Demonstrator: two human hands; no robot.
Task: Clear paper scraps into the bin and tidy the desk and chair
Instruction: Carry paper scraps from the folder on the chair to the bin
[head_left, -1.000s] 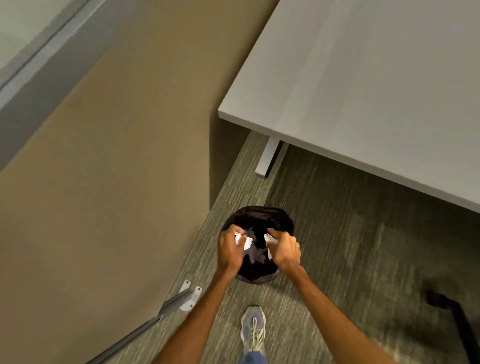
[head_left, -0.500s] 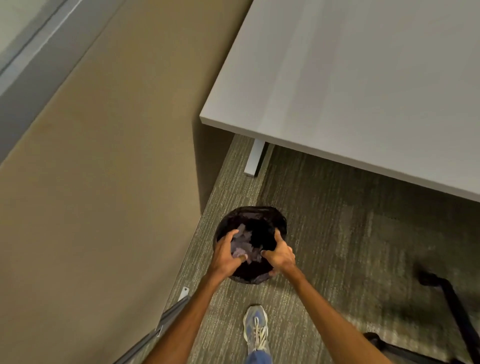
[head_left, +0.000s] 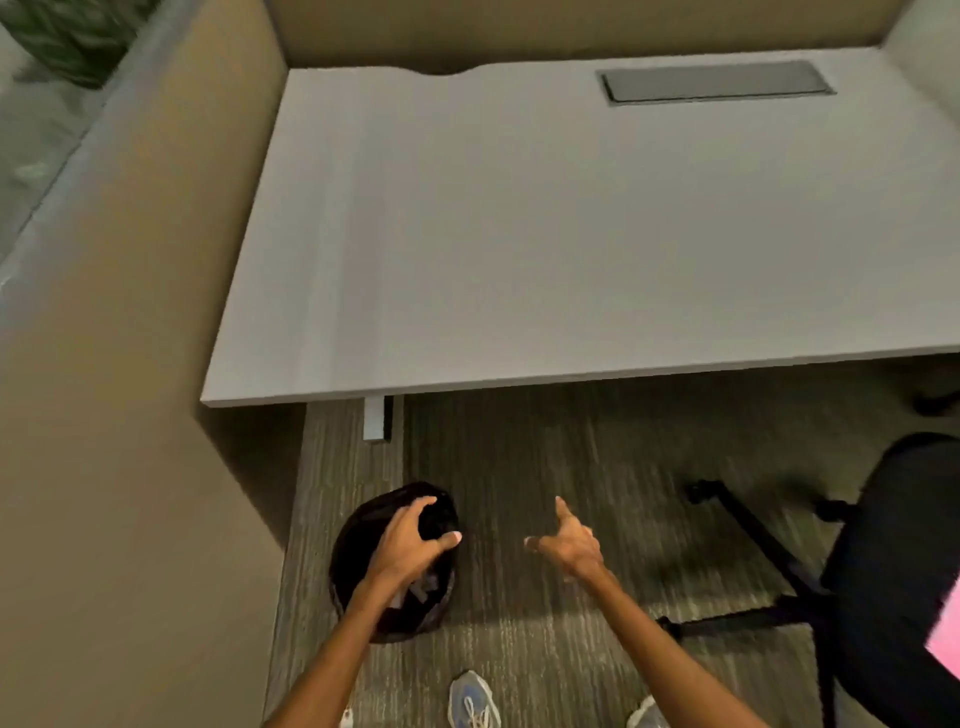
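Observation:
A round black bin (head_left: 358, 551) lined with a dark bag stands on the carpet by the desk's left corner. Pale paper scraps (head_left: 420, 592) lie inside it. My left hand (head_left: 410, 543) hovers over the bin's mouth, fingers spread, holding nothing. My right hand (head_left: 569, 545) is to the right of the bin above the carpet, open and empty. The grey desk (head_left: 545, 249) fills the upper middle of the view, its top bare. A black office chair (head_left: 898, 571) stands at the right edge.
A tan partition wall (head_left: 119, 415) runs along the left, close to the bin. The chair's black base legs (head_left: 753, 545) spread over the carpet to the right. A grey cable hatch (head_left: 711, 82) is set in the desk's far side. Something pink (head_left: 948, 631) shows at the right edge.
Both hands let the paper scraps fall into the bin and lifted out; the right hand moved off to the right. The view tilted up, showing the whole desk and the chair.

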